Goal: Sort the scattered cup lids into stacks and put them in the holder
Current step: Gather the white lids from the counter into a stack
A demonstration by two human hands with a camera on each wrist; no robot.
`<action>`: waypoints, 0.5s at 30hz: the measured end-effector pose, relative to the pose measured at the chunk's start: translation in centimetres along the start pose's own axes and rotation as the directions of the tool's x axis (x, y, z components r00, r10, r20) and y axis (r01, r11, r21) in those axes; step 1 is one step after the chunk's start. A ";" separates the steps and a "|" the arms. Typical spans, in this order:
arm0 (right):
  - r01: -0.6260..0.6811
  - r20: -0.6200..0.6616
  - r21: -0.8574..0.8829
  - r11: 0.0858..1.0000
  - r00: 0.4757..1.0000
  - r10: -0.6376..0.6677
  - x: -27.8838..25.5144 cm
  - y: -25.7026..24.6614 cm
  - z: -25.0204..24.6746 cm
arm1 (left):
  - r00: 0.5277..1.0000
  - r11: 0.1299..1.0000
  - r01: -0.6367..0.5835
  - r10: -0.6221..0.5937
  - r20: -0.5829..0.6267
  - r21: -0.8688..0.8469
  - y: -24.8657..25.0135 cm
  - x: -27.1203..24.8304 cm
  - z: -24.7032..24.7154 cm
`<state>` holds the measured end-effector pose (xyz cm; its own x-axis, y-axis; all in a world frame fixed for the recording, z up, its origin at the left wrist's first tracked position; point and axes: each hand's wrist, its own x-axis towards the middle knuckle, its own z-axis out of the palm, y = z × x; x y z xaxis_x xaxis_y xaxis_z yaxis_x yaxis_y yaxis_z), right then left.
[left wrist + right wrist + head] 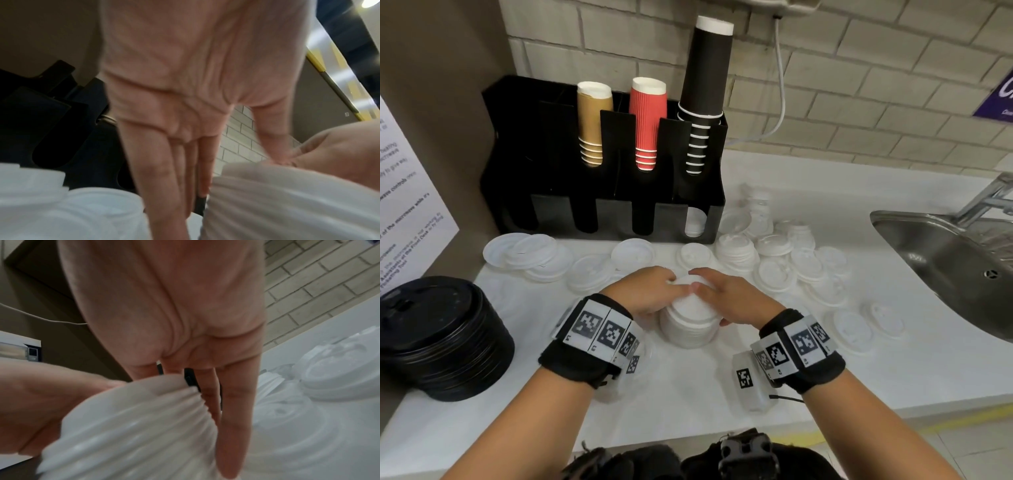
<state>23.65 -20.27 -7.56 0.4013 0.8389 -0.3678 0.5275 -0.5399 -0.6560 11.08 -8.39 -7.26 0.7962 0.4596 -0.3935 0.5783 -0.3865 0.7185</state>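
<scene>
A stack of white lids (690, 325) stands on the white counter (688, 394), straight in front of me. My left hand (669, 286) clasps its left side, with the thumb lying over the top lid. My right hand (710, 301) clasps the right side, its thumb against the near rim. In the wrist views the left fingers (164, 170) and the right fingers (228, 426) run straight down the ribbed sides of the stack (133, 434). The black holder (558, 212) stands behind, with white lids (694, 222) in its rightmost lower slot.
Loose white lids (777, 270) and short stacks lie scattered between the holder and the sink (945, 260) at right. A tall stack of black lids (441, 335) sits at the left edge. Gold, red and black cups (705, 85) fill the holder's upper slots.
</scene>
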 end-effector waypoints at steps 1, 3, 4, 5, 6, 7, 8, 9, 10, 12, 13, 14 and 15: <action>-0.002 0.009 -0.019 1.000 1.000 0.002 0.1 0.0 -0.2 | 0.997 0.997 -0.071 0.071 0.017 0.001 -0.1 -0.2 -0.2; -0.005 0.028 -0.048 0.999 1.000 0.006 0.4 0.0 -0.6 | 0.981 0.984 -0.176 0.177 0.079 -0.014 -0.3 -0.6 -0.4; -0.010 0.042 -0.061 0.998 0.999 0.013 0.4 0.0 -0.8 | 0.974 0.978 -0.209 0.208 0.096 0.005 -0.3 -0.8 -0.4; -0.016 0.059 -0.077 0.997 0.998 0.021 0.5 0.0 -0.9 | 0.967 0.971 -0.236 0.233 0.100 0.019 -0.4 -0.9 -0.3; -0.021 0.077 -0.096 0.995 0.997 0.029 0.6 0.0 -1.1 | 0.965 0.969 -0.248 0.244 0.095 0.022 -0.3 -0.9 -0.2; -0.025 0.096 -0.114 0.993 0.995 0.036 0.6 0.1 -1.2 | 0.963 0.966 -0.257 0.254 0.091 0.014 -0.3 -0.8 0.0; -0.030 0.111 -0.126 0.992 0.993 0.044 0.7 0.1 -1.4 | 0.961 0.964 -0.265 0.263 0.089 0.006 -0.3 -0.9 0.1; -0.036 0.118 -0.126 0.991 0.992 0.051 0.7 0.2 -1.6 | 0.959 0.963 -0.269 0.268 0.086 0.002 -0.3 -0.9 0.2; -0.044 0.115 -0.110 0.993 0.992 0.057 0.8 0.3 -2.0 | 0.960 0.963 -0.270 0.269 0.083 0.003 -0.3 -0.9 0.3; -0.065 0.054 -0.031 0.997 0.996 0.067 0.8 0.4 -3.3 | 0.960 0.963 -0.269 0.269 0.081 0.000 -0.5 -0.8 0.3; -0.072 0.001 0.012 0.997 0.997 0.072 0.9 0.4 -4.2 | 0.960 0.963 -0.269 0.269 0.080 -0.010 -0.6 -0.8 0.3; -0.076 -0.056 0.043 0.996 0.995 0.078 1.0 0.5 -5.2 | 0.960 0.964 -0.266 0.267 0.081 -0.020 -0.6 -0.8 0.3; -0.081 -0.101 0.050 0.995 0.991 0.086 1.1 0.7 -6.2 | 0.960 0.964 -0.264 0.266 0.084 -0.030 -0.7 -0.8 0.3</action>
<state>29.08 -20.12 -4.38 0.5185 0.7780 -0.3548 0.4552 -0.6023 -0.6557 10.11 -8.71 -7.64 0.9332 0.2719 -0.2351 0.3420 -0.4701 0.8137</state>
